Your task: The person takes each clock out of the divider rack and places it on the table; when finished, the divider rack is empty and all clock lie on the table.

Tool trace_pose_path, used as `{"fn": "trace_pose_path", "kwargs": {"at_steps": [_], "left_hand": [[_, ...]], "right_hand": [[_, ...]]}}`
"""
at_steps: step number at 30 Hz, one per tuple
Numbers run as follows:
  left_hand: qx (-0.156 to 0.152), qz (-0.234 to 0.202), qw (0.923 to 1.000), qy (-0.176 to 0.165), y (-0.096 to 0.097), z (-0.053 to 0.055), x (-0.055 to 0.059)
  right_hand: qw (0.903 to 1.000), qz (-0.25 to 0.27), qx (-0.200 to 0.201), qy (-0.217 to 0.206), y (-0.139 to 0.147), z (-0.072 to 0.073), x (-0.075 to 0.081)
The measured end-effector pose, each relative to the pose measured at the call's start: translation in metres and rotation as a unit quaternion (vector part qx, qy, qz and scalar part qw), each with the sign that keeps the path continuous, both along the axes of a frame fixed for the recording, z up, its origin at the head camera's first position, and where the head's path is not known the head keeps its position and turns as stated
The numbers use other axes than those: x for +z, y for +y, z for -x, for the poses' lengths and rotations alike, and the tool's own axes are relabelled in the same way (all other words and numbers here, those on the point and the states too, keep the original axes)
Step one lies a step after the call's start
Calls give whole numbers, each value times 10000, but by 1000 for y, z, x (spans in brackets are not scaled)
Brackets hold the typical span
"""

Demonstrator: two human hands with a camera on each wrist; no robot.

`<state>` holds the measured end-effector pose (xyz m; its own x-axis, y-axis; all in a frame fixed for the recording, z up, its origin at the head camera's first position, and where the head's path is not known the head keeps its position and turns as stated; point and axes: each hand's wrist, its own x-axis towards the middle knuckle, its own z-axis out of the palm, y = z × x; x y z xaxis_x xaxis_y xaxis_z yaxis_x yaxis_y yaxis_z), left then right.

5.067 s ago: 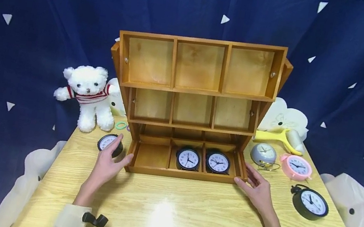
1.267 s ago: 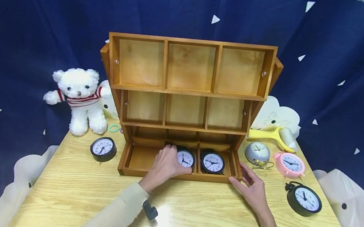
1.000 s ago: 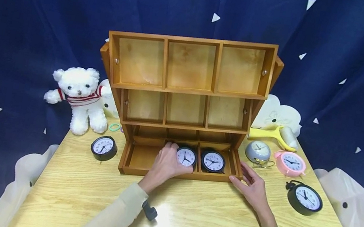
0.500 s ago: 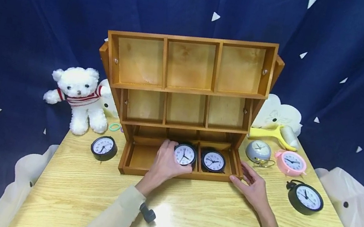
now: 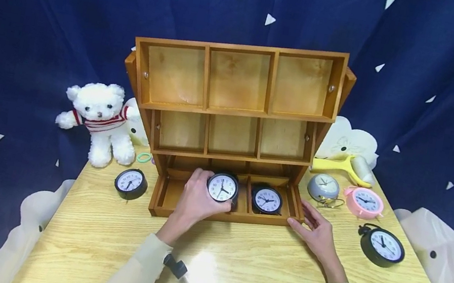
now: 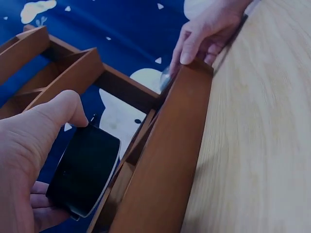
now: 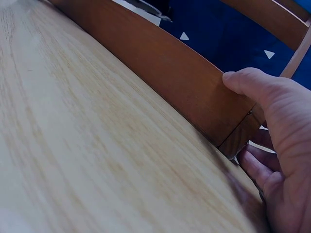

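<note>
My left hand [image 5: 197, 198] holds a round black alarm clock [image 5: 222, 188] by its sides, thumb at the near edge. In the left wrist view the clock [image 6: 86, 170] is raised above the bottom tray, between the thumb and the other fingers. The tiered wooden organizer [image 5: 235, 118] has three tiers visible, each split into compartments. Another black alarm clock [image 5: 267, 201] lies face up in the right compartment of its bottom tray. My right hand [image 5: 319, 231] grips the tray's front right corner; in the right wrist view the thumb presses the front board [image 7: 194, 82] and fingers curl at the side.
On the right are a grey clock [image 5: 324, 187], a pink alarm clock [image 5: 363, 203], a black alarm clock [image 5: 382, 246] and a yellow-handled roller [image 5: 344, 167]. Left stand a black clock [image 5: 131, 183], a white teddy bear [image 5: 102, 115] and a green ring [image 5: 143, 157].
My left hand came from the organizer's left end, took hold of the middle clock and lifted it up and leftward out of its compartment. The right hand stays at the corner.
</note>
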<state>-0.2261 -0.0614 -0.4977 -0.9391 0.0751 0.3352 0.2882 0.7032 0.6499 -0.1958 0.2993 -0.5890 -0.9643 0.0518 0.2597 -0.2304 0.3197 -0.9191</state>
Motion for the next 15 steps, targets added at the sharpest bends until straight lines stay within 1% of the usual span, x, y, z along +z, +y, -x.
{"fn": "trace_pose_path", "kwargs": {"at_steps": [9, 12, 15], "left_hand": [[94, 144, 9995, 259, -21, -7, 7], [162, 236, 9992, 272, -29, -13, 10], [292, 277, 9989, 236, -38, -19, 11]], "right_hand": [[10000, 88, 42, 5, 0, 0, -1], [9999, 82, 56, 16, 0, 0, 1], [10000, 75, 52, 30, -1, 0, 1]]}}
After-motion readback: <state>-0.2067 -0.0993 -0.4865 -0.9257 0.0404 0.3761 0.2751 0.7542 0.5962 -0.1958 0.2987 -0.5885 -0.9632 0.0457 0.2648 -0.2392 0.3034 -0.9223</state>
